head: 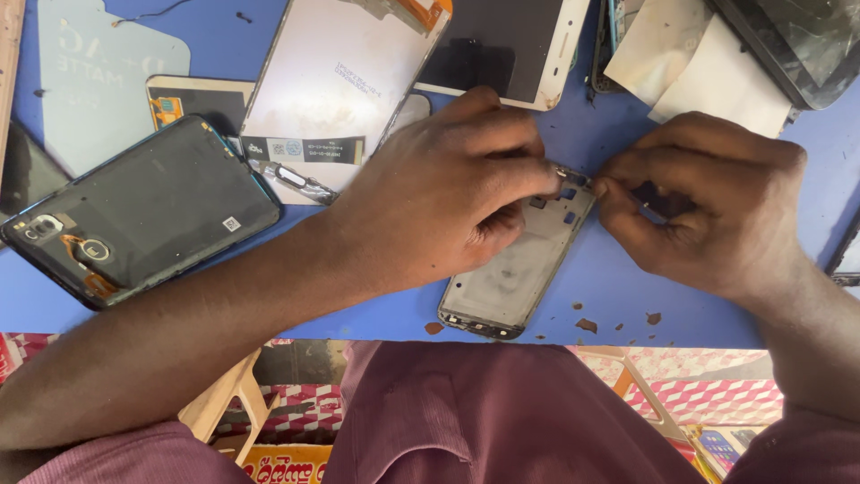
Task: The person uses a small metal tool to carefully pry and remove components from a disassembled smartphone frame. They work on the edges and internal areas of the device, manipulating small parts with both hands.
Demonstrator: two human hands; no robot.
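The phone frame (515, 273) lies on the blue table (627, 287) under your fingers; left hand (448, 193) and right hand (717, 202) pinch its top corner, which could bend if you twist.

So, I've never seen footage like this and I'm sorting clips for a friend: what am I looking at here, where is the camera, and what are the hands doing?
There is one picture, taken by a camera worn on a person's head, looking down at their own two bare hands over a blue table. There is no machine.

The left hand and the right hand meet at the top corner of a grey phone frame lying flat near the table's edge. Both pinch something small there; it is too tiny to tell what.

Around them lie more phone parts: a dark phone back cover at the left, a pale screen panel lying face down behind the left hand, and white paper at the top right. The maroon clothing below is the person's own.
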